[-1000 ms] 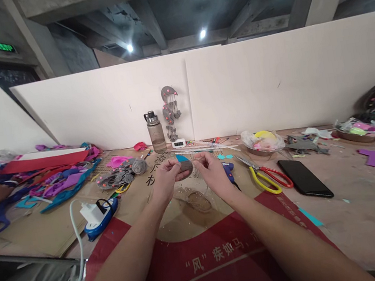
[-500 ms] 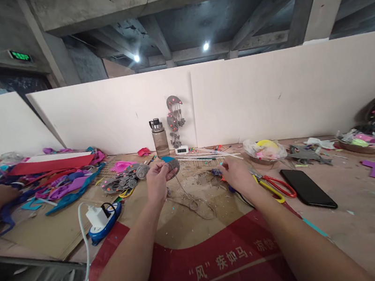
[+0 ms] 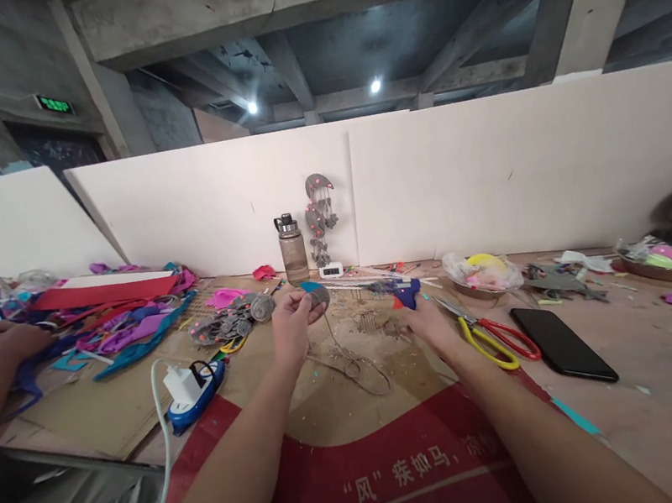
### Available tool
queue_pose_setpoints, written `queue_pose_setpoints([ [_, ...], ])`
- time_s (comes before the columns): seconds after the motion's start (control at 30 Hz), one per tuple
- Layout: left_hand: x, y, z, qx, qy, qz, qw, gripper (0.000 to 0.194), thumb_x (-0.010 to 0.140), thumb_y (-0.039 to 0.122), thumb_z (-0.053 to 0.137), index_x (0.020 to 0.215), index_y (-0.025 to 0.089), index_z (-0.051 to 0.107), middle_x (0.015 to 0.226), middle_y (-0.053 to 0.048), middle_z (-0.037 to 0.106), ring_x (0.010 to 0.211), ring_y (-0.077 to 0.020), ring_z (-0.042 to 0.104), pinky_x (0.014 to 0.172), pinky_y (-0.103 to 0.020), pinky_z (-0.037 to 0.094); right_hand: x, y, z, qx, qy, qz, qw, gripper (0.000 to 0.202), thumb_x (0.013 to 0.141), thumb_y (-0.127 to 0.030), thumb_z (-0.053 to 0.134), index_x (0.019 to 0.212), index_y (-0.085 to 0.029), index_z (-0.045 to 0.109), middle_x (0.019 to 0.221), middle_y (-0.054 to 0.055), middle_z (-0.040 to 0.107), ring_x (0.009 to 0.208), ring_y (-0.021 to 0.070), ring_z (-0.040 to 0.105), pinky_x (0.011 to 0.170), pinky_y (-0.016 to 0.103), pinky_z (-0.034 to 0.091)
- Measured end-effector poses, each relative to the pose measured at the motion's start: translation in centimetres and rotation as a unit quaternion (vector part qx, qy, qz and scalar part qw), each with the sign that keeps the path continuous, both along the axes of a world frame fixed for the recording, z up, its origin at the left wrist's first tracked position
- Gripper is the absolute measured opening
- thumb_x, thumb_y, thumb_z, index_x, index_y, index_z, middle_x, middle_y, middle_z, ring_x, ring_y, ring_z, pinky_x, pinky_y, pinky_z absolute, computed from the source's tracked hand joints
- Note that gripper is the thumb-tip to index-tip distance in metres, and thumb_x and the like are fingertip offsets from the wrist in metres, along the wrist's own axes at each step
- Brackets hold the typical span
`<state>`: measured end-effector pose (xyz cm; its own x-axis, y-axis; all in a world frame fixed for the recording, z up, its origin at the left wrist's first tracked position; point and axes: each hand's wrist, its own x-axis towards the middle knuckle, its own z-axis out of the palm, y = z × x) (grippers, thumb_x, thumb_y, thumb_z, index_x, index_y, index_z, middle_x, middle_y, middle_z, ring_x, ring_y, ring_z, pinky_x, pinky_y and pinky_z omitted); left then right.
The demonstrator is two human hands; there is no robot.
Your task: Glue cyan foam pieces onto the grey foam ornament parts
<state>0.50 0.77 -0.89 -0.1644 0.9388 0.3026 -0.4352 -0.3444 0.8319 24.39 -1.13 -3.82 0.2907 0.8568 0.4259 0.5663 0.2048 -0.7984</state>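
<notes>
My left hand point(image 3: 291, 323) pinches a small grey cord-wrapped piece point(image 3: 318, 295) with a blue patch on top. From it a thin grey cord point(image 3: 354, 363) trails down and loops on the brown board. My right hand point(image 3: 424, 318) is wrapped round a blue glue gun point(image 3: 407, 292), whose nozzle points left toward the grey piece without touching it. Left of my left hand lies a pile of grey decorated pieces point(image 3: 220, 327) with pink dots.
Scissors point(image 3: 494, 341) with yellow and red handles and a black phone point(image 3: 564, 343) lie right. A bottle point(image 3: 293, 250) stands behind. A power strip point(image 3: 197, 397) sits left, near another person's hand point(image 3: 4, 351). Bowls point(image 3: 483, 286) hold wrapped items.
The glue gun has come up off the table in my right hand, its nozzle now pointing left. My left hand still holds the grey piece. The view has shifted slightly.
</notes>
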Motion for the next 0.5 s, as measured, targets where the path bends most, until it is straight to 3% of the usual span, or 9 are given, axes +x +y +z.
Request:
queue_pose_setpoints([
  [0.07, -0.2, 0.1, 0.0, -0.016, -0.023, -0.008, 1.0, 0.036, 0.06, 0.035, 0.081, 0.071, 0.016, 0.053, 0.068, 0.003, 0.059, 0.067, -0.0105, 0.062, 0.084, -0.037, 0.058, -2.0, -1.2, 1.3, -0.027, 0.105, 0.08, 0.991, 0.034, 0.078, -0.026, 0.054, 0.111, -0.017, 0.057, 0.082, 0.006, 0.07, 0.056, 0.0182, 0.064, 0.051, 0.029, 0.048],
  [0.17, -0.3, 0.1, 0.1, -0.028, -0.037, -0.015, 0.999, 0.036, 0.059, 0.033, 0.082, 0.068, 0.016, 0.051, 0.067, 0.004, 0.057, 0.065, -0.0094, 0.061, 0.084, -0.037, 0.057, -4.8, -3.3, 3.1, 0.021, 0.175, 0.175, 0.969, 0.042, 0.078, -0.031, 0.055, 0.118, -0.023, 0.05, 0.102, 0.007, 0.068, 0.07, 0.0191, 0.067, 0.059, 0.031, 0.053],
  [0.23, -0.3, 0.0, 0.1, -0.034, -0.036, -0.022, 0.999, 0.036, 0.058, 0.033, 0.082, 0.066, 0.016, 0.051, 0.066, 0.005, 0.056, 0.065, -0.0093, 0.06, 0.083, -0.036, 0.057, -6.0, -4.5, 3.7, 0.032, 0.182, 0.213, 0.959, 0.04, 0.08, -0.032, 0.053, 0.119, -0.025, 0.048, 0.098, 0.005, 0.068, 0.07, 0.0186, 0.065, 0.061, 0.032, 0.054],
  [0.37, 0.0, -0.1, 0.0, -0.036, -0.034, -0.021, 0.999, 0.036, 0.057, 0.033, 0.083, 0.065, 0.016, 0.052, 0.064, 0.005, 0.055, 0.064, -0.01, 0.059, 0.083, -0.037, 0.058, -6.7, -5.4, 3.5, 0.032, 0.114, 0.217, 0.969, 0.033, 0.083, -0.029, 0.051, 0.116, -0.024, 0.049, 0.079, 0.0, 0.063, 0.058, 0.0163, 0.057, 0.061, 0.032, 0.051],
  [0.5, 0.2, -0.4, 0.1, -0.026, -0.019, -0.017, 0.999, 0.035, 0.058, 0.034, 0.082, 0.066, 0.016, 0.053, 0.062, 0.006, 0.053, 0.061, -0.0097, 0.058, 0.083, -0.038, 0.058, -6.6, -5.1, 2.7, 0.054, 0.029, 0.197, 0.978, 0.025, 0.087, -0.029, 0.048, 0.111, -0.023, 0.051, 0.09, 0.003, 0.064, 0.067, 0.0168, 0.057, 0.064, 0.032, 0.049],
])
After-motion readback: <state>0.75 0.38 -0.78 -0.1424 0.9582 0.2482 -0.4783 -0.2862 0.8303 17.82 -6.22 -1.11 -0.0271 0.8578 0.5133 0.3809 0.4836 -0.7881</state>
